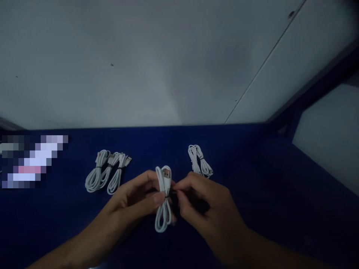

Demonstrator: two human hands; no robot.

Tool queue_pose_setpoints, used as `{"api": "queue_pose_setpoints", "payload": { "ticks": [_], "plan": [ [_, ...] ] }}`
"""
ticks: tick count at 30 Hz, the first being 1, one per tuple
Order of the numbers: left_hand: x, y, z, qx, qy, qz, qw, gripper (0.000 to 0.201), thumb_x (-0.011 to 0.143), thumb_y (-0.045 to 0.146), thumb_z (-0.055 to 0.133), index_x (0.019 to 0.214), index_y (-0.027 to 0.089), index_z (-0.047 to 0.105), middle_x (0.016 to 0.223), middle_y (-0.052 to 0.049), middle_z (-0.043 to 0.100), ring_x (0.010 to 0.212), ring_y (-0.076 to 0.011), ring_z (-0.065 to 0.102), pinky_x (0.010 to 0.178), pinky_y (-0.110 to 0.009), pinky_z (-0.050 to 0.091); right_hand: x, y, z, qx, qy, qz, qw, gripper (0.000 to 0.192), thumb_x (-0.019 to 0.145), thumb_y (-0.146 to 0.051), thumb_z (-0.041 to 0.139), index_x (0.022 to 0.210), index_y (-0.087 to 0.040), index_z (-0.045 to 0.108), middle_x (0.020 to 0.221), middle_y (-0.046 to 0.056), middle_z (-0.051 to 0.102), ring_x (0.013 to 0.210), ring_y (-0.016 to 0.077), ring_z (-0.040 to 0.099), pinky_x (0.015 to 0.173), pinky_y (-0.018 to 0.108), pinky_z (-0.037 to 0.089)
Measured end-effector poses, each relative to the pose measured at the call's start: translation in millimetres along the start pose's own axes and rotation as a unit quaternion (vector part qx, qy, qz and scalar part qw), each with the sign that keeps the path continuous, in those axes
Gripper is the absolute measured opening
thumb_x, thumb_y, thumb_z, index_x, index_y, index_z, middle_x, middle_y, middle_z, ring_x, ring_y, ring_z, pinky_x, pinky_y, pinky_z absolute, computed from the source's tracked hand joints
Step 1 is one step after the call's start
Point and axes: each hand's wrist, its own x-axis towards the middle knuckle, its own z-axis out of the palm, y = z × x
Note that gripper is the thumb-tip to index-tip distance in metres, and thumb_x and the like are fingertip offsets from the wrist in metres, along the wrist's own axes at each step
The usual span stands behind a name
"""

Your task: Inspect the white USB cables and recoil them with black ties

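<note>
A white USB cable point(163, 218), coiled into a narrow bundle, is held upright between my two hands. My left hand point(134, 200) grips it at the waist, thumb in front and fingers behind. The metal USB plug shows near the top of the coil, and a thin dark tie wraps its middle. Just right of the bundle, the thumb and forefinger of my right hand point(207, 201) pinch what looks like the end of that dark tie. The tie's end is mostly hidden by the fingertips.
Several bundled white cables point(95, 175) lie on the blue table point(157, 144) to the left. More bundled white cable point(200, 160) lies beyond my right hand. A pixelated bright object point(39, 160) is at the far left. A pale wall panel point(140, 74) rises behind the table.
</note>
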Motion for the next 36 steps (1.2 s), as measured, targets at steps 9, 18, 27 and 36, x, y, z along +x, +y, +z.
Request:
{"api": "queue_pose_setpoints", "payload": {
  "ticks": [9, 18, 27, 36],
  "plan": [
    [1, -5, -2.7, 0.037, -0.007, 0.016, 0.999, 0.026, 0.113, 0.029, 0.068, 0.137, 0.034, 0.079, 0.111, -0.003, 0.076, 0.101, -0.0176, 0.072, 0.102, -0.033, 0.056, 1, 2, -2, -0.071, -0.010, -0.061, 0.996, 0.010, 0.102, -0.018, 0.064, 0.095, -0.021, 0.070, 0.086, 0.000, 0.070, 0.068, 0.0125, 0.061, 0.062, 0.029, 0.049],
    [0, -9, -11.2, 0.023, -0.022, 0.002, 0.999, 0.038, 0.115, 0.029, 0.064, 0.152, 0.031, 0.069, 0.119, -0.007, 0.078, 0.104, -0.0215, 0.076, 0.099, -0.035, 0.057, 3, -3, -5, -0.018, -0.098, -0.012, 0.995, 0.024, 0.117, -0.024, 0.049, 0.097, -0.022, 0.063, 0.092, -0.001, 0.068, 0.077, 0.0127, 0.061, 0.072, 0.029, 0.050],
    [0, -14, 3.7, 0.011, -0.004, 0.007, 1.000, 0.023, 0.103, 0.044, 0.081, 0.114, 0.024, 0.077, 0.092, -0.001, 0.068, 0.084, -0.0164, 0.062, 0.082, -0.029, 0.055, 2, 10, -2, -0.136, -0.094, -0.120, 0.979, 0.024, 0.113, -0.022, 0.055, 0.095, -0.018, 0.071, 0.085, 0.001, 0.067, 0.070, 0.0142, 0.057, 0.065, 0.030, 0.043],
    [-10, -9, 7.0, 0.108, 0.102, 0.012, 0.989, 0.022, 0.105, 0.043, 0.079, 0.094, 0.027, 0.068, 0.086, 0.004, 0.068, 0.076, -0.0129, 0.056, 0.071, -0.024, 0.047, -2, -10, -1, 0.017, -0.060, -0.014, 0.998, 0.028, 0.102, -0.019, 0.056, 0.075, -0.022, 0.054, 0.068, -0.006, 0.051, 0.059, 0.0100, 0.043, 0.055, 0.024, 0.036]
  ]
}}
